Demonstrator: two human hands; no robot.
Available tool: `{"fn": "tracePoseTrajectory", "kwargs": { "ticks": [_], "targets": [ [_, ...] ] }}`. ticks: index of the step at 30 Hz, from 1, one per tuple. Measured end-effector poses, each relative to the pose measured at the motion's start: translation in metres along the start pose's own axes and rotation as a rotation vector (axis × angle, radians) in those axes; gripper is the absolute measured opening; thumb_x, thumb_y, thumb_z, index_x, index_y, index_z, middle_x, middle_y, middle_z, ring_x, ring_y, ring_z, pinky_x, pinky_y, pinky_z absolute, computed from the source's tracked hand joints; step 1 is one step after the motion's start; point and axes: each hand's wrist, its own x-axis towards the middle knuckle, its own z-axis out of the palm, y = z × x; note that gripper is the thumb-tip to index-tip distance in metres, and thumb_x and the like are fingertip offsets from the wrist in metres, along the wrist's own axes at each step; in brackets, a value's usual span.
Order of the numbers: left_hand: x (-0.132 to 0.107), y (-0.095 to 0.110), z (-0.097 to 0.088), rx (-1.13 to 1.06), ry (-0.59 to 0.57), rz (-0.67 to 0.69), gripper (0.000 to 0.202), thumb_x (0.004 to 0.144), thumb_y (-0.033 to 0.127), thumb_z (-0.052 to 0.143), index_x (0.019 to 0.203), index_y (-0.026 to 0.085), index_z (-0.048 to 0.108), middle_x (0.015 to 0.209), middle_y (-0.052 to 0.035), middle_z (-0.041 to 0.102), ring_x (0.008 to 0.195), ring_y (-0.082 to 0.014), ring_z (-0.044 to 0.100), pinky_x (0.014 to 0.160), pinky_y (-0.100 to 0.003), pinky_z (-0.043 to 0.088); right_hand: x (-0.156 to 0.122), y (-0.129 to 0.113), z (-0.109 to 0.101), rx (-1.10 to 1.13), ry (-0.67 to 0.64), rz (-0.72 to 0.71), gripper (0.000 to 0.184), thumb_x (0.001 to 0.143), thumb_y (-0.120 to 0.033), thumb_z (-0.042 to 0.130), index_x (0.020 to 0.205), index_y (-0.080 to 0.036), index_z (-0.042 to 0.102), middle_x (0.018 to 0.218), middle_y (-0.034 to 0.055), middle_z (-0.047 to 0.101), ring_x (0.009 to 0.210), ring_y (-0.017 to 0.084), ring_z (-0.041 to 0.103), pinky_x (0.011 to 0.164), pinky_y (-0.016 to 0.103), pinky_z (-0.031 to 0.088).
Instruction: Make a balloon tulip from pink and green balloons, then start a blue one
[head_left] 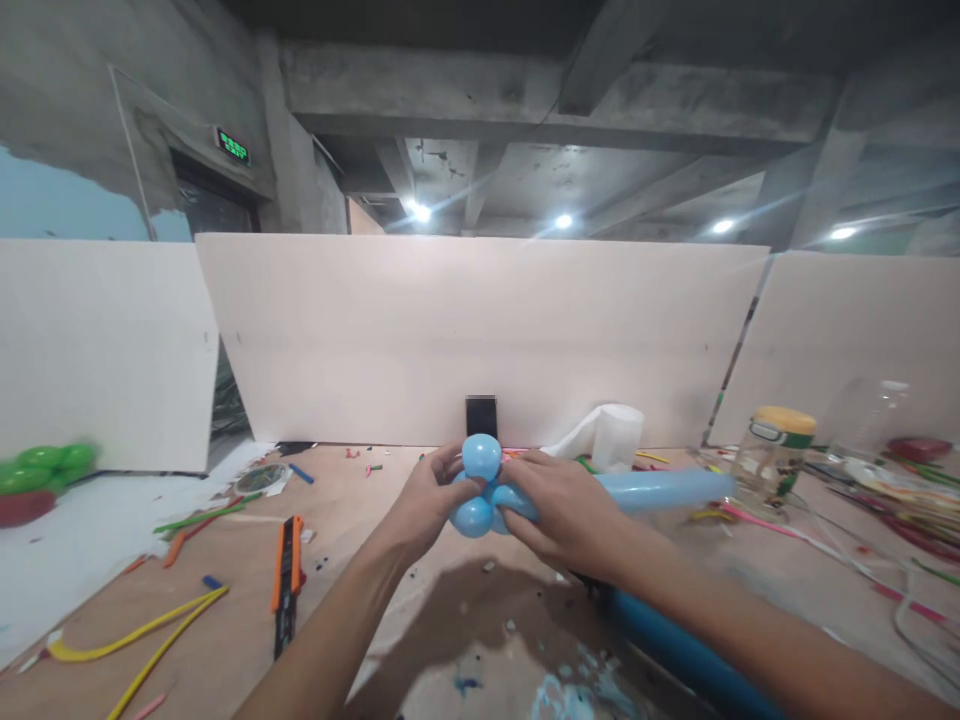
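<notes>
Both my hands hold a light blue modelling balloon (480, 485) above the brown table (225, 620). My left hand (424, 500) is closed around the left side of a cluster of small twisted bubbles. My right hand (562, 505) grips the right side of that cluster, fingers wrapped on it. The balloon's long untwisted tail (667, 488) sticks out to the right past my right hand.
An orange and black utility knife (286, 580) and limp yellow balloons (150, 630) lie at the left. A roll of tissue (611, 432), a yellow-lidded jar (772, 450) and a clear bottle (870, 415) stand at the right. A blue pump tube (675, 640) lies under my right forearm. White partition boards (480, 340) close the back.
</notes>
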Motion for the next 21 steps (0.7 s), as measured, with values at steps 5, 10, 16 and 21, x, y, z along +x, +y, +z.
{"fn": "tracePoseTrajectory", "kwargs": {
  "ticks": [5,10,16,21],
  "targets": [
    [-0.003,0.008,0.012,0.132,0.009,0.096,0.038,0.077,0.027,0.062,0.114,0.017,0.056,0.104,-0.0083,0.064,0.096,-0.0212,0.058,0.082,-0.031,0.046,0.001,0.005,-0.006,0.095,-0.025,0.123,0.022,0.081,-0.026,0.048,0.100,-0.018,0.054,0.090,0.0080,0.063,0.084,0.022,0.056,0.073,0.032,0.039],
    [-0.010,0.020,0.021,0.392,-0.011,0.093,0.043,0.070,0.021,0.066,0.111,0.019,0.055,0.102,-0.0046,0.062,0.095,-0.0210,0.056,0.081,-0.031,0.045,0.001,0.003,-0.006,0.114,-0.041,0.124,0.021,0.079,-0.027,0.051,0.097,-0.017,0.057,0.091,0.0091,0.063,0.085,0.023,0.056,0.073,0.032,0.039],
    [-0.012,0.026,0.012,0.434,-0.066,0.054,0.050,0.062,0.013,0.065,0.109,0.019,0.052,0.103,-0.0037,0.060,0.094,-0.0204,0.055,0.080,-0.031,0.045,0.002,-0.002,-0.009,0.281,-0.032,0.150,0.016,0.075,-0.021,0.052,0.089,-0.019,0.060,0.083,0.0042,0.066,0.074,0.018,0.057,0.068,0.028,0.039],
    [-0.009,0.023,0.011,0.448,0.040,0.121,0.042,0.062,0.011,0.060,0.103,0.018,0.053,0.093,-0.0032,0.061,0.085,-0.0185,0.055,0.072,-0.028,0.044,0.006,-0.007,-0.020,0.413,-0.038,0.274,0.017,0.072,-0.017,0.051,0.086,-0.017,0.062,0.076,0.0027,0.066,0.068,0.017,0.055,0.063,0.026,0.039]
  ]
}}
